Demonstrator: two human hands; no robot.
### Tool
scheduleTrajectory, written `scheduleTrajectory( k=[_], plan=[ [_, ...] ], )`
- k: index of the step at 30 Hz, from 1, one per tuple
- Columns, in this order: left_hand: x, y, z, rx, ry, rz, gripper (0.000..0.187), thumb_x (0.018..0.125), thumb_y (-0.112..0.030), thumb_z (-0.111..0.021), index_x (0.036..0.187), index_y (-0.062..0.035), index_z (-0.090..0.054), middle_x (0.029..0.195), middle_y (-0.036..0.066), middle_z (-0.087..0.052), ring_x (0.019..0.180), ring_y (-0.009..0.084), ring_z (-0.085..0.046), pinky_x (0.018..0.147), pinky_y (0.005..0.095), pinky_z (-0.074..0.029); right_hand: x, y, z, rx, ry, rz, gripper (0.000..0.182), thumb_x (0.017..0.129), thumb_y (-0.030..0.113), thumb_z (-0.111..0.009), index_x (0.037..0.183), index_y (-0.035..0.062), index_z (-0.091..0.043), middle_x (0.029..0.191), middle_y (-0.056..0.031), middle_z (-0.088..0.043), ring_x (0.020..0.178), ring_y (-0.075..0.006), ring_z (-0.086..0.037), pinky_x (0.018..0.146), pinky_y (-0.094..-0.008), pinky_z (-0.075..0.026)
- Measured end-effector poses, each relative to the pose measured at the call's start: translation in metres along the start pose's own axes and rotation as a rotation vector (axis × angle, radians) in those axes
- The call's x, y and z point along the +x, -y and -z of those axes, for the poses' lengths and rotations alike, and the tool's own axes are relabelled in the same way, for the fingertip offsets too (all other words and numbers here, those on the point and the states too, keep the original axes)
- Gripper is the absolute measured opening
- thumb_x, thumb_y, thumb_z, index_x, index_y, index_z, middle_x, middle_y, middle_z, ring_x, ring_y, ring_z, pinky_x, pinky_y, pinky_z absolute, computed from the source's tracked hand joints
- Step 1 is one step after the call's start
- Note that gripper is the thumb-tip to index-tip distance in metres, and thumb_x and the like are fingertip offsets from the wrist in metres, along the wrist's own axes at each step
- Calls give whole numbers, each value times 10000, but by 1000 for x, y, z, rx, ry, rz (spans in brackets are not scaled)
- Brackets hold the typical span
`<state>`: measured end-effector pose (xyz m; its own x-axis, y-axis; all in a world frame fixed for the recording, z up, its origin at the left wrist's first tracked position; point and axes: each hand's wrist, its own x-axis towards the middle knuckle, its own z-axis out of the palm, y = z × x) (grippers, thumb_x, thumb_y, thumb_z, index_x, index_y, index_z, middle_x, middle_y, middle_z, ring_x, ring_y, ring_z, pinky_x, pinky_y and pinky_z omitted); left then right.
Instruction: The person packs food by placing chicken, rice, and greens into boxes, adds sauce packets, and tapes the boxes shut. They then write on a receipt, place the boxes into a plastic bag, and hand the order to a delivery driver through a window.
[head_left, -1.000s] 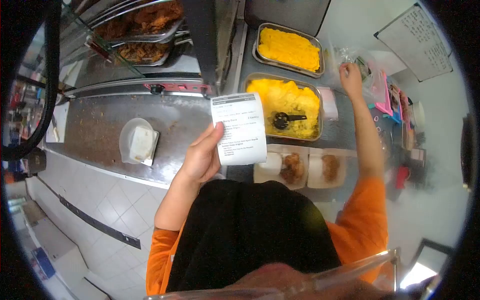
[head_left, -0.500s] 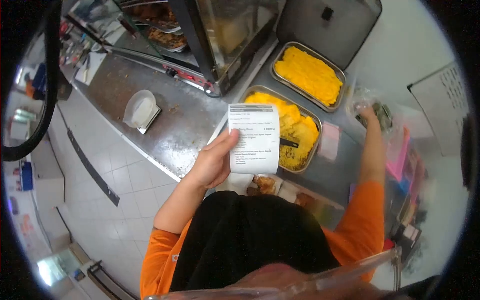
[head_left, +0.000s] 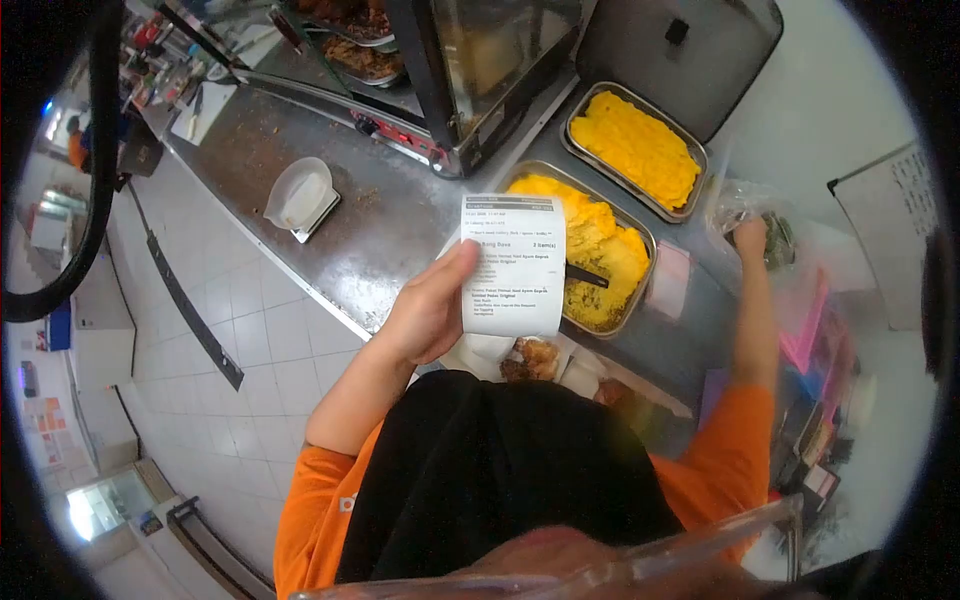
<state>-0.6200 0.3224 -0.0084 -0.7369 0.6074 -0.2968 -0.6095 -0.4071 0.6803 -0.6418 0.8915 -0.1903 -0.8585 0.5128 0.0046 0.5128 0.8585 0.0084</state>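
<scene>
My left hand (head_left: 437, 300) is closed on a printed paper receipt (head_left: 513, 300), thumb on its front, held up over the counter. Behind the receipt is a metal tray (head_left: 640, 290) of yellow rice (head_left: 610, 245), with a dark-handled utensil (head_left: 587, 275) in it. At the far right, my right hand (head_left: 750, 238) reaches to a clear plastic bag (head_left: 725, 205) with green pieces (head_left: 778, 240) in it. Its fingers look bunched together, and their tips are hidden. Whatever they grip cannot be made out.
A second tray of yellow rice (head_left: 635, 145) stands by a dark open lid (head_left: 680, 60). A glass food warmer (head_left: 500, 70) sits at the back. Left of it a scale (head_left: 318, 218) bears a plastic bowl (head_left: 298, 190). Fried pieces (head_left: 535, 358) lie by my body; a whiteboard (head_left: 890, 230) is at right.
The view has shifted slightly, so the counter items appear a little farther right. My left hand still holds the receipt, now a bit higher in view. My right hand stays at the bag.
</scene>
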Motion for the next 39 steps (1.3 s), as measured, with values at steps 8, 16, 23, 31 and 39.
scheduleTrajectory(
  k=[8,16,23,31,39],
  plan=[
    [-14,-8,6,-88,184,13,443,881,-218,-371,1251,13,-288,1209,152,-424,1103,232,-441,926,350,-360,-52,-8,53,316,-338,-60,272,725,218,-608,940,51,-624,744,-133,-624,709,-235,-612,644,-346,-452],
    [-38,-7,13,-84,262,2,427,887,-210,-358,1252,4,-298,1203,142,-435,1093,225,-446,915,344,-366,-116,40,109,674,-516,-185,379,716,218,-662,982,-42,-587,965,-129,-601,851,-146,-555,729,-246,-408],
    [-58,-14,18,-32,249,-9,429,892,-210,-350,1264,-4,-287,1210,132,-428,1102,215,-434,925,339,-344,-272,164,149,1613,-287,64,290,725,45,-607,952,67,-427,704,-22,-509,657,-103,-517,585,-219,-415],
    [-61,-16,47,-6,270,-94,368,890,-219,-365,1182,6,-376,1161,124,-468,1066,211,-460,909,344,-356,-392,226,146,1589,246,-20,472,724,-23,-576,1147,64,-385,773,-39,-551,641,-92,-529,572,-197,-416],
    [-48,-11,110,6,-35,-89,357,872,-219,-406,1176,-33,-394,1160,95,-477,1067,219,-464,911,365,-355,-442,159,108,993,-286,-434,159,783,24,-528,939,6,-552,815,-46,-597,748,-107,-560,683,-229,-438]
  ],
)
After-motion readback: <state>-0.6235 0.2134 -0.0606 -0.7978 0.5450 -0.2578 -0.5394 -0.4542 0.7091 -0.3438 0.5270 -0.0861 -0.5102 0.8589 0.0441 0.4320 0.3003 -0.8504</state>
